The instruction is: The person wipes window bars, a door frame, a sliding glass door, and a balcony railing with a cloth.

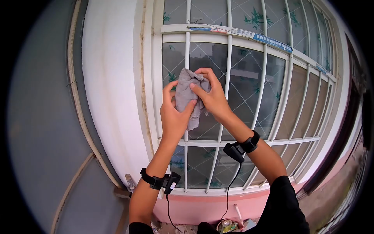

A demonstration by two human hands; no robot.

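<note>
A grey cloth (pixel 184 95) is bunched up between my two hands, in front of a barred window. My left hand (pixel 174 113) grips its lower left side, thumb pressed on the front and fingers curled at the edge. My right hand (pixel 214 95) pinches the upper right side, with its thumb on the front and fingers bent behind the top. Behind the cloth runs a white vertical bar (pixel 187 50), partly covered by it. Whether the cloth touches the bar I cannot tell. Part of the cloth hangs down below my hands.
White horizontal rails (pixel 249 142) cross the bars, and a blue-and-white label strip (pixel 272 42) lies along the upper one. Left stand a white wall (pixel 111 78) and a ribbed conduit (pixel 74 82). Cables (pixel 233 183) hang from both wrist straps. Assorted items (pixel 230 225) lie below the pink ledge.
</note>
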